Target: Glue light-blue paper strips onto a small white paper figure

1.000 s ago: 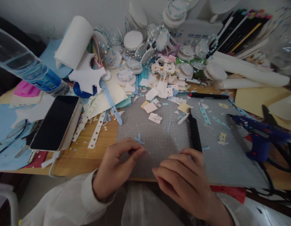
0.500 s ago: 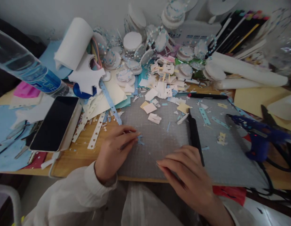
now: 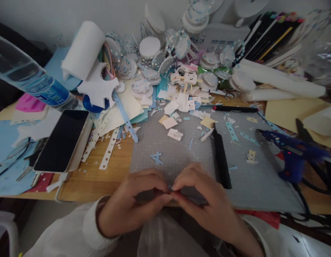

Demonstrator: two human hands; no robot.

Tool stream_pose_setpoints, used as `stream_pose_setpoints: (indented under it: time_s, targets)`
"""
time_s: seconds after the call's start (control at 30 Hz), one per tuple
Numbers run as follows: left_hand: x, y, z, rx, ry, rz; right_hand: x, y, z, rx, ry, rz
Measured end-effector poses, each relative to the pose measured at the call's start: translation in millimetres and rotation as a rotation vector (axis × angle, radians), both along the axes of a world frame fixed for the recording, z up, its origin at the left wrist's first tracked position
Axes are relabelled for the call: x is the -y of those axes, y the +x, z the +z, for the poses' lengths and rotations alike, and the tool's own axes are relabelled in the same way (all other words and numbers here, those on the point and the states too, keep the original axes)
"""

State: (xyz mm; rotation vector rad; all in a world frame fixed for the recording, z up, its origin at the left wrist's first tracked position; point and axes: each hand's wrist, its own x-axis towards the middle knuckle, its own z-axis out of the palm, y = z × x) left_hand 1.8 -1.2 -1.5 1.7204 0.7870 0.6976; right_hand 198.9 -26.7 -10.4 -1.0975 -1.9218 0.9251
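Wooden table is mostly covered; grey gridded mat is laid along the front edge. Left hand and right hand are set fingertip to fingertip over the mat's near edge. Fingers of both are nearly closed in a pinch; 1 tiny bluish bit is held between the tips, shape can't be made out. Blue paper strips are laid on the mat ahead of the left hand. Black pen-like tool is placed near the right hand, blue glue gun farther right. Left end is taken up by phone and water bottle. Back is crowded with white discs against a pale wall; markers are bundled back right.
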Motion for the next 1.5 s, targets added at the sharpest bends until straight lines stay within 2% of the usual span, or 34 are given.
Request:
stream_pose_setpoints:
  time_s: [0.1,0.2,0.43,0.6,0.77,0.9,1.07,1.2,1.5]
  targets:
    - [1,1,-0.7,0.060,-0.065,0.017,0,1,-0.7,-0.046,-0.186,0.051]
    - [0,1,-0.3,0.053,-0.086,0.040,0,4,-2.0,-0.073,-0.279,0.080]
    - [3,3,-2.8,-0.005,-0.056,-0.036,-3,3,1.5,-0.061,-0.302,0.093]
    - [3,-1,-1.1,0.030,-0.011,0.046,-6,6,1.0,-0.060,-0.325,0.072]
    - [1,-6,0.3,0.046,0.018,0.092,-7,9,0.1,-0.055,-0.307,0.030]
    - [2,-6,-3.2,0.020,0.039,0.080,-6,7,3.0,-0.024,-0.304,0.006]
    - [4,1,-4.7,-0.082,0.157,0.052,-3,6,3.3,0.016,-0.292,0.033]
    - [3,5,-3.5,-0.141,0.277,0.014,-2,5,3.8,0.052,-0.226,0.049]
    - [2,7,-5.3,-0.228,0.370,-0.016,-1,2,4.3,0.150,-0.103,0.066]
